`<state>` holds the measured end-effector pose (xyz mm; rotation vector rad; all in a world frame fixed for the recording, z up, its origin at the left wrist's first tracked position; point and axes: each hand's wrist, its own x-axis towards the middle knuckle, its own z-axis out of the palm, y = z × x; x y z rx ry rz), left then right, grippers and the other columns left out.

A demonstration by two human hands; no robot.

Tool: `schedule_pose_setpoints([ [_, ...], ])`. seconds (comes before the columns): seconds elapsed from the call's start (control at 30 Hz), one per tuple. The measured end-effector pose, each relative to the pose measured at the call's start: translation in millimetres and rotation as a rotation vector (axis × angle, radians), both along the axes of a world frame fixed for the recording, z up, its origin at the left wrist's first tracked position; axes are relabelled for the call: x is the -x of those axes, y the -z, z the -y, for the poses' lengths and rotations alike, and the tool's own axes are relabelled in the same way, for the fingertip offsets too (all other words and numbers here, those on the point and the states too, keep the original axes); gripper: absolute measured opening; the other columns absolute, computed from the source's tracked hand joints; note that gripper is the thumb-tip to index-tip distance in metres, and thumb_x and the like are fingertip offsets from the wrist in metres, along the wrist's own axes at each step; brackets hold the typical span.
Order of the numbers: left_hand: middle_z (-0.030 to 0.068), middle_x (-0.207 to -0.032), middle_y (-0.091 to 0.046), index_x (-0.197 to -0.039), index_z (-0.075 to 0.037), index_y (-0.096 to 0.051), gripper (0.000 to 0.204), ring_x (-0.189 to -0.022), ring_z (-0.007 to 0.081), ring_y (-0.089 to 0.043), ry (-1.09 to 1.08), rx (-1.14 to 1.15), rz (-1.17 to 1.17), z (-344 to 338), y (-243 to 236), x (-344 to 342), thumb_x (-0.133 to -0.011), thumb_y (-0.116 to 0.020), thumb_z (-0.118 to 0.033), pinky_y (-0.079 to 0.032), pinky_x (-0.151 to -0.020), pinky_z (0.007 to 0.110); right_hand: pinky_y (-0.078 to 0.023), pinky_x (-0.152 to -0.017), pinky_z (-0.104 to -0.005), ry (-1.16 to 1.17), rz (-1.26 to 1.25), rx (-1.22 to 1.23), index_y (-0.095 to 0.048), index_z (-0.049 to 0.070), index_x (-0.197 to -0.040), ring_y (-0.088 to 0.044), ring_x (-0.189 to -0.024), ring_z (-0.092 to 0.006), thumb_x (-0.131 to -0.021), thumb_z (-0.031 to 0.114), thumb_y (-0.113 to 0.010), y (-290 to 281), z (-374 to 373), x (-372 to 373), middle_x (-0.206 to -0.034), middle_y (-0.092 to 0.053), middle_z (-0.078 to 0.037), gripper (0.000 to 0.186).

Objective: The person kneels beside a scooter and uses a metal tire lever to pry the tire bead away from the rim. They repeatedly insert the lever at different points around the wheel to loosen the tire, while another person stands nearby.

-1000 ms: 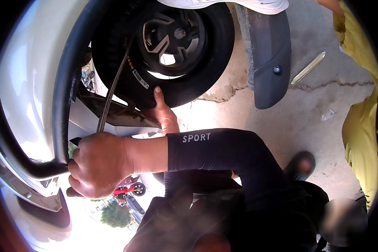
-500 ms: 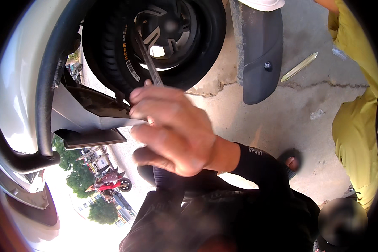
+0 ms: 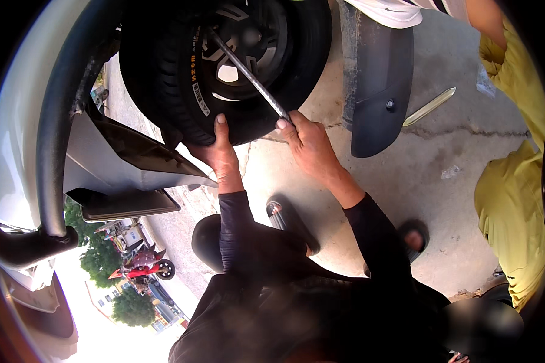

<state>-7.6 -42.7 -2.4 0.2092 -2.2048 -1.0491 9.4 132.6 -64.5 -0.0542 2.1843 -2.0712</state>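
Observation:
A black tire (image 3: 178,91) on a dark alloy wheel (image 3: 266,54) stands before me at the top of the view. My left hand (image 3: 221,154) grips the tire's near edge, thumb up along the sidewall; its fingers are hidden behind the tread. In my right hand (image 3: 309,145) is the end of a long metal tire lever (image 3: 248,74), with the thumb laid along it. The lever slants up and left across the wheel. Its far tip meets the area where rim and tire join, though the exact contact is too dark to tell.
White and grey vehicle bodywork with a black tube bar (image 3: 60,121) rises at left. A dark curved fender (image 3: 378,91) is right of the wheel. A pale yellow strip (image 3: 430,107) lies on cracked concrete. A person in yellow trousers (image 3: 508,206) is close at right.
My right hand, earlier raised and blurred in front of the tire's near edge, is now lower and farther right on the lever. My left hand, mostly hidden before, now shows on the tire.

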Motion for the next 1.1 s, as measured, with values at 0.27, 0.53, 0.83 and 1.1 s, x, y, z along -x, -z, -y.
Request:
schedule_pose_setpoints([
  [0.27,0.0168,-0.138,-0.05,-0.138,0.007,-0.04,0.084,-0.123,0.0244,-0.05,-0.001,-0.067,0.022,-6,-2,-4,-0.072,-0.085,-0.019,-0.034,-0.11,0.035,-0.041,-0.055,-0.0396,0.039,0.244,0.251,-0.053,-0.002,-0.076,-0.049,-0.051,-0.0287,-0.099,0.029,-0.053,35,78,-94,-0.058,-0.048,-0.021,0.039],
  [0.53,0.0183,-0.133,-0.052,-0.136,0.009,-0.042,0.087,-0.12,0.0257,-0.052,0.023,-0.081,-0.034,-9,5,4,-0.069,-0.087,-0.025,-0.036,-0.107,0.036,-0.056,-0.062,-0.0436,0.054,0.122,-0.47,-0.059,-0.008,-0.114,-0.068,-0.066,-0.0373,-0.092,0.01,-0.057,9,-12,-63,-0.072,-0.065,-0.021,0.029],
  [0.83,0.0193,-0.143,-0.043,-0.141,0.007,-0.032,0.101,-0.133,0.0279,-0.041,-0.022,-0.057,-0.002,2,16,9,-0.063,-0.09,-0.023,-0.027,-0.114,0.036,-0.054,-0.055,-0.0285,-0.088,-0.723,-1.255,-0.074,0.007,-0.082,-0.069,-0.065,-0.0189,-0.074,0.006,-0.068,-83,-96,68,-0.063,-0.065,-0.006,0.01],
  [1.1,0.0211,-0.14,-0.046,-0.139,0.006,-0.037,0.102,-0.131,0.031,-0.043,-0.045,-0.002,-0.017,1,13,5,-0.061,-0.092,-0.03,-0.029,-0.114,0.038,-0.051,-0.084,-0.0408,-0.631,-0.772,-1.486,-0.07,0.002,-0.094,-0.066,-0.097,-0.0311,-0.085,0.018,-0.061,-154,-61,126,-0.096,-0.069,-0.017,0.02],
])
